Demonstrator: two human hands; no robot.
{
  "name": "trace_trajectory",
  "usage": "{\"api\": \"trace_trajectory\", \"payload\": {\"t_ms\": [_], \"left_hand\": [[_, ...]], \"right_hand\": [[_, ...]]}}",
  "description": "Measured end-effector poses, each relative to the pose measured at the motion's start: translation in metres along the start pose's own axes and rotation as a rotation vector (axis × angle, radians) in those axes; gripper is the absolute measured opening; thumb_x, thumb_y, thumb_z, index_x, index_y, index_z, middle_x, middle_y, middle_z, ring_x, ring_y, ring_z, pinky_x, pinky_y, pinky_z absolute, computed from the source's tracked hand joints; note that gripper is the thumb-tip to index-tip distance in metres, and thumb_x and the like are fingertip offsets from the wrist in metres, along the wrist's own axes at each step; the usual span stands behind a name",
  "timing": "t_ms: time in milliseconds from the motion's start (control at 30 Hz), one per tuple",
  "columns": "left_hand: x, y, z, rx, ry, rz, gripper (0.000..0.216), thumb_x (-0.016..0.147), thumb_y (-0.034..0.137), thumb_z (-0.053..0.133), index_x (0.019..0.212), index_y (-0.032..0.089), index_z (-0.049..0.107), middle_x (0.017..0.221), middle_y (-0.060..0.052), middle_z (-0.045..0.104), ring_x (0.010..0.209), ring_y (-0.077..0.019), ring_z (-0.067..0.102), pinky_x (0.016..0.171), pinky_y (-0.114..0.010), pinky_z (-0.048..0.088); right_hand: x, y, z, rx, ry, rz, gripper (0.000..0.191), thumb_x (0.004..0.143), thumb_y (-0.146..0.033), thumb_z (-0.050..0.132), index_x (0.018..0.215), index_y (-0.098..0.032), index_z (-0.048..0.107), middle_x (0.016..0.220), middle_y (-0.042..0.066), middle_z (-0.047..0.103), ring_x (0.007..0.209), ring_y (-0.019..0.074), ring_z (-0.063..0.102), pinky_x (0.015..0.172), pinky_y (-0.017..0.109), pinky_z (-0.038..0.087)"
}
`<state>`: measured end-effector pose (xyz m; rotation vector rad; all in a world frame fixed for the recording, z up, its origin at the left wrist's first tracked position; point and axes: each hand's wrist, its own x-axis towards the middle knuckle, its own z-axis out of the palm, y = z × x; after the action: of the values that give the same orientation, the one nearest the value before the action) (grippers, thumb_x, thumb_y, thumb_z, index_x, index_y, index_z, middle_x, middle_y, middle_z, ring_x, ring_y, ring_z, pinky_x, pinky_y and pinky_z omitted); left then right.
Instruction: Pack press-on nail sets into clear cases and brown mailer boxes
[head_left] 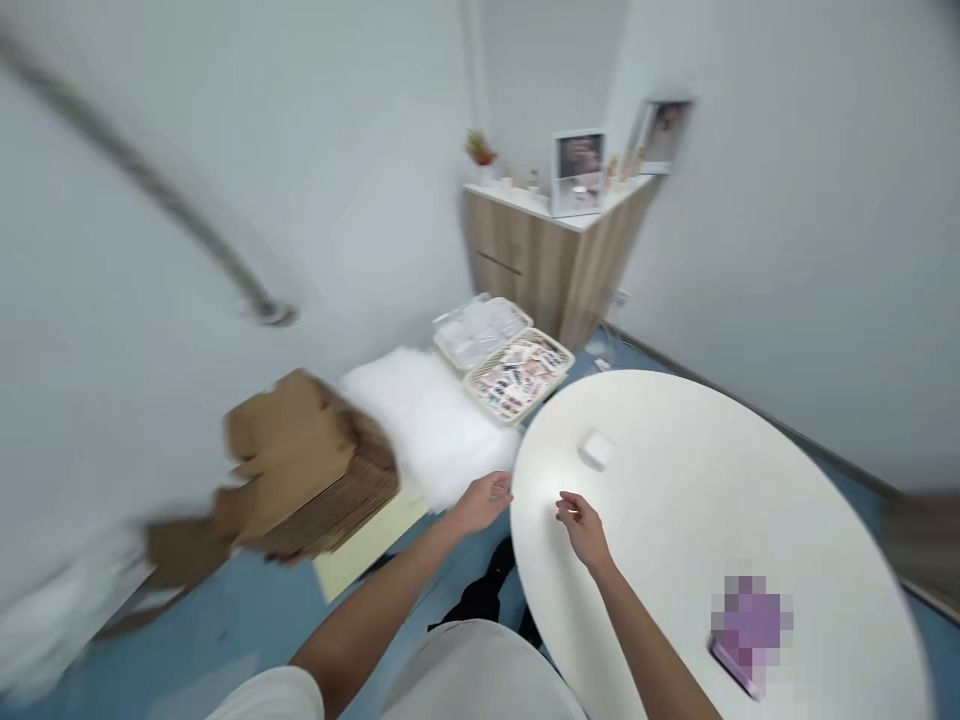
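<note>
My left hand point(486, 501) hangs just off the left edge of the round white table point(705, 480), its fingers loosely bent and apart, with nothing visible in them. Over the tabletop is my right hand point(585, 530), also empty, with loosely curled fingers and a gap by the thumb. A small white square item point(597, 449) lies on the table just beyond my right hand. Past my left hand sits a puffy white stack of sheets or bags point(431, 420).
Two plastic baskets, one with small printed packets point(523, 375), one with clear bags point(480, 332), stand beyond the white stack. Flat brown cardboard boxes point(300, 470) are piled at left. A phone point(735, 665), partly pixelated, lies on the table. A wooden cabinet point(525, 250) fills the corner.
</note>
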<state>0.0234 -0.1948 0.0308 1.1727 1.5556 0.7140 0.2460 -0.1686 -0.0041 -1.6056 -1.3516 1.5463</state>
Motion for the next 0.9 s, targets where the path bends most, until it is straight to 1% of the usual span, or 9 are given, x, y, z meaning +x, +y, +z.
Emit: {"api": "trace_trajectory", "payload": {"t_ms": [100,200,267,367,467,567,733,833,900], "left_hand": [[-0.057,-0.001,-0.029,-0.022,0.217,0.006,0.041,0.074,0.036,0.056,0.109,0.014,0.054,0.103,-0.011,0.062,0.087,-0.0182,0.061,0.078,-0.03,0.048],[-0.109,-0.008,-0.065,0.051,0.493,-0.011,0.037,0.075,0.038,0.052,0.106,0.016,0.056,0.098,-0.009,0.064,0.082,-0.0177,0.062,0.075,-0.031,0.048],[-0.14,-0.016,-0.094,0.136,0.696,-0.052,0.035,0.076,0.037,0.05,0.103,0.017,0.056,0.097,-0.008,0.064,0.083,-0.0187,0.061,0.071,-0.031,0.049],[-0.177,-0.033,-0.141,0.28,0.951,-0.15,0.034,0.076,0.038,0.049,0.103,0.016,0.056,0.095,-0.008,0.064,0.084,-0.0191,0.061,0.075,-0.032,0.048],[-0.201,-0.052,-0.188,0.514,1.101,-0.224,0.035,0.076,0.039,0.049,0.102,0.016,0.057,0.102,-0.01,0.06,0.095,-0.0232,0.057,0.083,-0.035,0.045],[-0.21,-0.068,-0.233,0.633,1.123,-0.288,0.04,0.077,0.039,0.049,0.109,0.015,0.054,0.108,-0.012,0.057,0.103,-0.0251,0.052,0.085,-0.035,0.043],[-0.193,-0.09,-0.3,0.734,1.005,-0.397,0.045,0.076,0.039,0.05,0.113,0.015,0.052,0.109,-0.013,0.057,0.103,-0.0287,0.051,0.082,-0.038,0.042],[-0.178,-0.105,-0.323,0.771,0.928,-0.421,0.047,0.075,0.04,0.051,0.116,0.017,0.05,0.11,-0.013,0.056,0.103,-0.0301,0.049,0.08,-0.039,0.041],[-0.171,-0.114,-0.33,0.764,0.872,-0.42,0.051,0.076,0.04,0.05,0.121,0.018,0.045,0.11,-0.013,0.055,0.104,-0.0299,0.048,0.079,-0.039,0.041]], "right_hand": [[0.005,-0.022,0.046,-0.053,-0.229,-0.075,0.043,0.073,-0.048,0.047,0.099,-0.016,0.057,0.061,0.0,0.06,0.053,0.0144,0.057,0.058,0.029,0.045],[0.001,-0.047,0.095,-0.13,-0.412,-0.19,0.042,0.076,-0.049,0.041,0.094,-0.015,0.058,0.053,-0.002,0.056,0.048,0.0144,0.055,0.054,0.028,0.044],[-0.004,-0.066,0.124,-0.208,-0.478,-0.316,0.037,0.077,-0.045,0.043,0.095,-0.016,0.058,0.061,0.0,0.059,0.054,0.0146,0.057,0.058,0.029,0.045],[-0.011,-0.096,0.166,-0.38,-0.508,-0.551,0.033,0.075,-0.038,0.049,0.099,-0.017,0.058,0.081,0.004,0.062,0.065,0.0142,0.058,0.065,0.029,0.046],[-0.014,-0.127,0.209,-0.567,-0.512,-0.729,0.035,0.076,-0.035,0.052,0.106,-0.018,0.055,0.093,0.006,0.06,0.071,0.0139,0.057,0.071,0.029,0.045],[-0.013,-0.154,0.254,-0.732,-0.463,-0.854,0.042,0.076,-0.036,0.054,0.114,-0.019,0.05,0.1,0.007,0.057,0.08,0.0163,0.056,0.074,0.03,0.044],[-0.003,-0.188,0.322,-0.982,-0.262,-0.913,0.053,0.074,-0.035,0.058,0.121,-0.017,0.042,0.106,0.011,0.053,0.098,0.023,0.051,0.078,0.031,0.042],[0.002,-0.2,0.35,-1.12,-0.176,-0.895,0.048,0.075,-0.034,0.058,0.117,-0.017,0.043,0.103,0.011,0.054,0.095,0.0237,0.052,0.075,0.031,0.041],[0.004,-0.205,0.363,-1.211,-0.151,-0.863,0.035,0.078,-0.03,0.054,0.109,-0.017,0.046,0.099,0.01,0.056,0.089,0.0226,0.055,0.071,0.03,0.041]]}}
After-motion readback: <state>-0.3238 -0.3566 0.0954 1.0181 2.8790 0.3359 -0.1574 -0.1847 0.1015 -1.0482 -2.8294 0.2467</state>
